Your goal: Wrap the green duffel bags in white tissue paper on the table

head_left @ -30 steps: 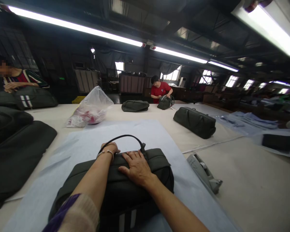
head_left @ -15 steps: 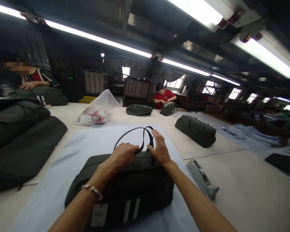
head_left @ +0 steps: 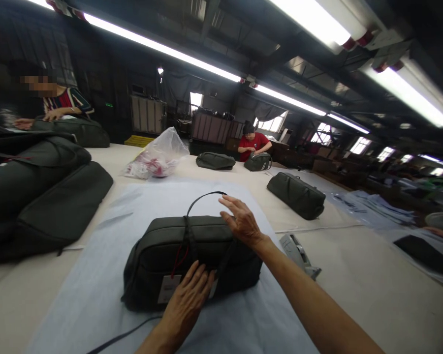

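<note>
A dark green bag point(head_left: 158, 246) stands on a pale blue sheet point(head_left: 96, 260) in front of me. Its near side bears a white tag point(head_left: 169, 289) on a red cord. Flat against that side, over the front strap, lies my left hand point(head_left: 192, 295) with its fingers stretched out. My right hand point(head_left: 241, 219) is at the bag's top right, fingers apart, beside the thin black handle point(head_left: 203, 195) that arches above the bag. Whether its fingertips touch the handle is unclear. A loose strap point(head_left: 123, 337) trails over the sheet at lower left.
Dark bags point(head_left: 59, 206) are piled at left, and another bag point(head_left: 297, 195) lies at right. A grey tool point(head_left: 297, 253) rests beside my right forearm. Beyond the sheet is a plastic bag point(head_left: 162, 155). Two people handle bags, one far left, one in red point(head_left: 256, 142) at the back.
My left hand has let go of the handle and moved down to the bag's near side. The front strap now hangs against that side. My right hand's fingers have come off the strap.
</note>
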